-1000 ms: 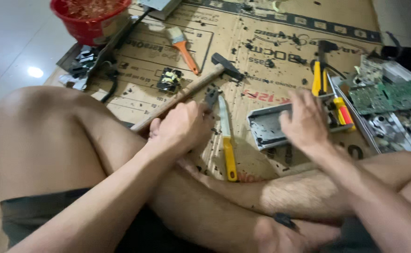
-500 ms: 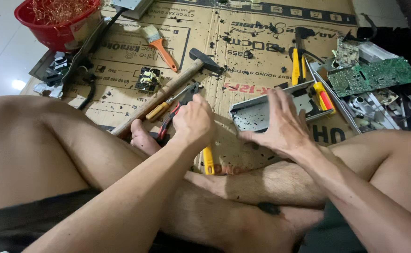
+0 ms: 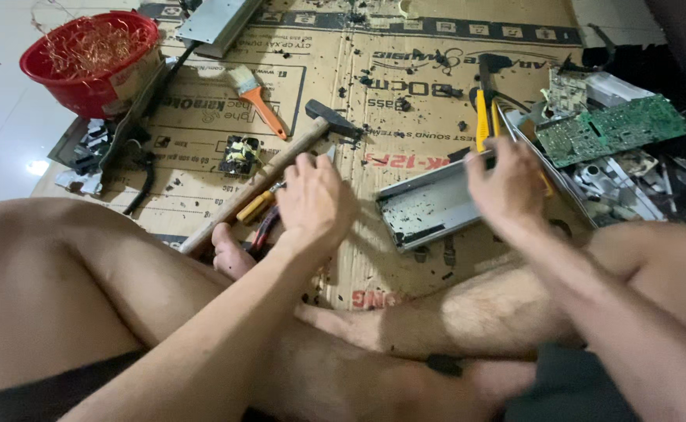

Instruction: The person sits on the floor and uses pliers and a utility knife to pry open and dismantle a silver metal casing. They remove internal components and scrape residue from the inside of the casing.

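Note:
My left hand (image 3: 315,199) hovers low over the cardboard, its fingers curled around a tool whose grey tip (image 3: 332,153) pokes out past them. Beside it lie a wooden-handled hammer (image 3: 280,168), a yellow-handled screwdriver (image 3: 253,208) and red-handled pliers (image 3: 265,230). My right hand (image 3: 507,184) grips the right end of a shallow grey metal casing (image 3: 429,207) that rests on the cardboard; the hand is blurred. My bare legs are crossed in front, with one foot (image 3: 229,254) just below the left hand.
A red basket of copper wire (image 3: 93,59) stands at the far left, and an orange-handled brush (image 3: 257,98) lies near it. Yellow-handled tools (image 3: 481,117), green circuit boards (image 3: 612,129) and scrap parts crowd the right. A small transformer (image 3: 240,155) and black debris lie on the flattened cardboard (image 3: 405,70).
My left hand has left the hammer handle and picked up the yellow-handled bladed tool. My right hand moved to the right end of the metal casing, which has shifted nearer.

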